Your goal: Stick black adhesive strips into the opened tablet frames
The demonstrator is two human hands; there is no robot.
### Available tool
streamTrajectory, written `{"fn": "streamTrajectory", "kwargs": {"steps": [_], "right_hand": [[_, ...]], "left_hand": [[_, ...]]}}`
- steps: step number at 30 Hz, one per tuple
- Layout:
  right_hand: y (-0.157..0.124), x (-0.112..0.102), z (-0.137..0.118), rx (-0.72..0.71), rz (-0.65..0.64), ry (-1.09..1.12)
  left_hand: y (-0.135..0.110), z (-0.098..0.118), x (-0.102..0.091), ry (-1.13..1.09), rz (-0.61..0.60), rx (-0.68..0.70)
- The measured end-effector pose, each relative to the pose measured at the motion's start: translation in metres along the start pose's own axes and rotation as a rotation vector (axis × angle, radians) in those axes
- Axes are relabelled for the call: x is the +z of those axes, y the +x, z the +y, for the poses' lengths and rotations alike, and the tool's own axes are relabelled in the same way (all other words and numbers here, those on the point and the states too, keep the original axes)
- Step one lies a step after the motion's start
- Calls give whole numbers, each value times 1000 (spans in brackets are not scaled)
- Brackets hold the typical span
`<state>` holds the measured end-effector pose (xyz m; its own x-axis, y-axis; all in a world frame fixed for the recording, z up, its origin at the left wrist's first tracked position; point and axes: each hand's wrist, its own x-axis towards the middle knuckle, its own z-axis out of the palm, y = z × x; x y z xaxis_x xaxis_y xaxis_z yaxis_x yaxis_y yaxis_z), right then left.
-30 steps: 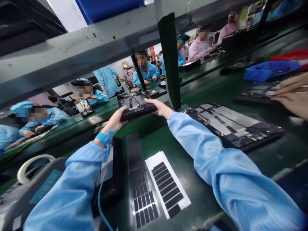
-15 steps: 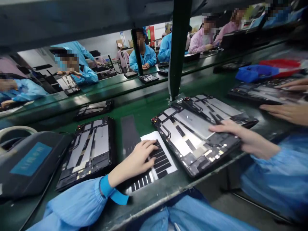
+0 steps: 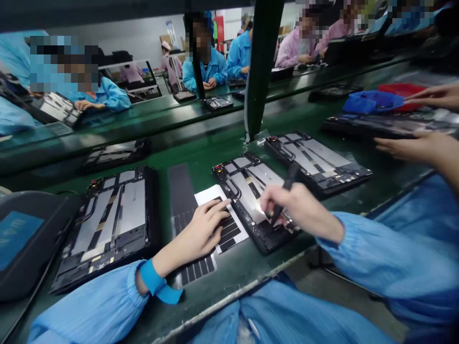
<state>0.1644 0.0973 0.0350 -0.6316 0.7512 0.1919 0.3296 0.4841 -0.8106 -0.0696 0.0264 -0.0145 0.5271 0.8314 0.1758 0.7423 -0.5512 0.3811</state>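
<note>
Tablet housing (image 3: 251,191), open with its metal-lined interior facing up, lies at a slant on the green counter (image 3: 201,153) directly before the person, its lower end near the counter's front edge. Right grip (image 3: 301,205) is clenched on a black pen-shaped tool (image 3: 285,191), held as one holds a pen, with the tool pointing down at the housing's lower end; the fingers hide the exact point of contact. Left grip (image 3: 204,229), with a blue wrist strap (image 3: 158,282) at the cuff, lies spread over a white-backed sheet of black pads (image 3: 233,234). It appears unclenched, though whether the fingertips pinch a pad cannot be told. The sheet's position beside the housing appears chosen to keep the pads within easy reach of the left hand. A longer dark pad strip (image 3: 181,191) lies just to its left. A second housing (image 3: 107,229) sits further left, beside a grey padded case (image 3: 21,239), and a third housing (image 3: 315,162) sits beyond; this row seems arranged for handling units in turn. At far right, a co-worker's hands (image 3: 419,145) are over a fourth housing (image 3: 387,125), near a blue cloth (image 3: 373,101) and a red tray (image 3: 401,88).
</note>
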Motion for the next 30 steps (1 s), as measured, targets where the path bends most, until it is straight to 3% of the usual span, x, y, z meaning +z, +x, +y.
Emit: {"fn": "streamTrajectory", "kwargs": {"steps": [3, 6, 18, 23, 25, 27, 30], "right_hand": [[4, 24, -10, -196, -238, -13], [5, 35, -7, -270, -302, -35], [0, 42, -1, -198, -245, -35], [-1, 39, -10, -9, -266, 155], [3, 31, -10, 32, -192, 203], [13, 26, -6, 20, -4, 183], [32, 27, 7, -25, 257, 167]], "left_hand": [[2, 3, -3, -85, -95, 69], [2, 4, -6, -165, -115, 41], [2, -1, -4, -201, -128, 31], [1, 1, -6, -161, -131, 14], [1, 2, -7, -165, -134, 28], [4, 4, -7, -178, -99, 39], [14, 6, -6, -206, 148, -46]]}}
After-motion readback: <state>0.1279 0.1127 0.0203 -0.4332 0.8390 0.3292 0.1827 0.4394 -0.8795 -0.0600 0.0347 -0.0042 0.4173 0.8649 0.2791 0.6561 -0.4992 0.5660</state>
